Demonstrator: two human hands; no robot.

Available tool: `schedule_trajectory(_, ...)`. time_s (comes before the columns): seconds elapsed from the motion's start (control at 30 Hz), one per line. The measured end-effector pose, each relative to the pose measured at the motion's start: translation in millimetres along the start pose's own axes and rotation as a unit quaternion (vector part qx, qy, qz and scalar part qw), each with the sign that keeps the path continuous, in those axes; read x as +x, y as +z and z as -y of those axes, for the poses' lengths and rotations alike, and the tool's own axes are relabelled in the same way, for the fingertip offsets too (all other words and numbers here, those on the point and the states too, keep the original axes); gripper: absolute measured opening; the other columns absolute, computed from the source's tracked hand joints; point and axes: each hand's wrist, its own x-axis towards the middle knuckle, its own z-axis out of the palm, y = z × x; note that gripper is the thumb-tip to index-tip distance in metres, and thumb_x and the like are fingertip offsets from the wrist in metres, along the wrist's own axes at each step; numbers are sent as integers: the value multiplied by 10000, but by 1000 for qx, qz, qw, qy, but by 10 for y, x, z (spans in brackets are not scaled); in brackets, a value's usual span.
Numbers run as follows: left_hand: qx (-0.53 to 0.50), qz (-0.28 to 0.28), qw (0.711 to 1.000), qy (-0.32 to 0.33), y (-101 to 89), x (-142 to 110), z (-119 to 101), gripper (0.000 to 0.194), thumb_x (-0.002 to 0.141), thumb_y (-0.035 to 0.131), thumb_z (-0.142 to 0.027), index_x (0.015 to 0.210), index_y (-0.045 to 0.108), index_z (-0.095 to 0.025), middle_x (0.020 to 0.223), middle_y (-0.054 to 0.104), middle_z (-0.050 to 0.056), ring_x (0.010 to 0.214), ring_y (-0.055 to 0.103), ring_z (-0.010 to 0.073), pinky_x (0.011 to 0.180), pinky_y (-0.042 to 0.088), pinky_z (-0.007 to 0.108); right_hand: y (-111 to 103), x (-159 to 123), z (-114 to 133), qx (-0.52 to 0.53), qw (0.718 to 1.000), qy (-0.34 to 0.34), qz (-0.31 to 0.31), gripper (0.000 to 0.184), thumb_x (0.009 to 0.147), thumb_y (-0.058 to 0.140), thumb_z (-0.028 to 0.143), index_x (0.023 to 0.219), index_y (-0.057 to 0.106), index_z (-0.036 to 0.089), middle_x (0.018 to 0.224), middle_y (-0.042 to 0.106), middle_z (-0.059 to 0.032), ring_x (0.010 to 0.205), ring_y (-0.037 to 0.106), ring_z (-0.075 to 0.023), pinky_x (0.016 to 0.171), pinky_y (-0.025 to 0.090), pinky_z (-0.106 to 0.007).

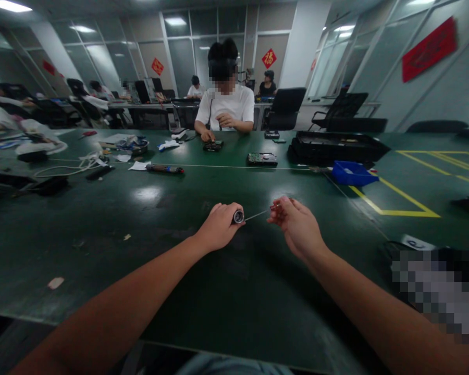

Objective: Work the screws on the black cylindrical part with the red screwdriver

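Note:
My left hand [220, 227] is wrapped round a dark cylinder [238, 216], whose round end with a silvery ring faces me. From beside that end a thin metal rod [257, 214] slants up to the right. The fingers of my right hand [295, 221] are pinched on the rod's other end, where something small and reddish shows. Whether the rod is joined to the cylinder I cannot tell. Both hands are held above the green table [219, 312].
Across the table a person [229, 104] handles a dark device [213, 146]. A hard drive [261, 159], a black tray [336, 147] and a blue bin [354, 173] lie beyond my right hand. Farther left are a pen-like tool [165, 169] and a pale cable [72, 167].

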Motion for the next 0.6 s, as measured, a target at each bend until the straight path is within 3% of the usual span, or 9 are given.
schedule_trajectory(0.1,-7,10,999,-32,11,8,24,145,892,633,-252,1003,551,-205,914,625,19,870,574,205,908,434,417,-27,27,0,-49,997,-52,-27,232,886,607,434,879,624,203,784,628,-17,689,609,-153,662,539,-322)
schedule_trajectory(0.33,-29,8,999,-34,32,-5,50,143,894,631,-266,1006,561,-212,908,631,16,867,576,209,901,442,422,41,-114,52,-183,973,-134,33,218,945,540,395,973,617,193,844,677,-48,753,667,-177,756,545,-371)
schedule_trajectory(0.6,-48,18,998,-28,14,-3,20,122,898,625,-263,980,558,-203,892,627,15,850,575,199,894,441,408,52,-167,80,-224,961,-155,48,221,959,523,390,1010,607,192,872,703,-59,783,695,-194,760,546,-381)
